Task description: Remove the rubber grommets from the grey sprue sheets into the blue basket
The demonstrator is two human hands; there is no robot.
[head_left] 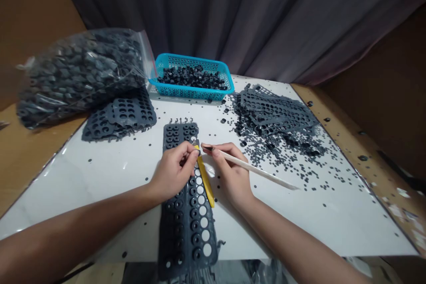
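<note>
My left hand [176, 168] is closed in a pinch above a dark rubber sheet [188, 242]; a small black rubber piece [197, 152] shows at its fingertips. My right hand [234, 177] grips a thin white stick [266, 174] like a pen, its dark tip close to the left fingertips. Ring-shaped rubber parts sit in rows on the sheet, and its right-hand row has open holes showing the white table. Across that row lies a slim yellow tool [207, 184], its upper end near my left fingers.
A blue basket [193, 92] of small black parts stands at the back. To the left, a bulging clear bag [83, 75] rests beside punched rubber sheets [129, 111]. More punched sheets [276, 108] are piled at right among scattered black bits on the white table [109, 177].
</note>
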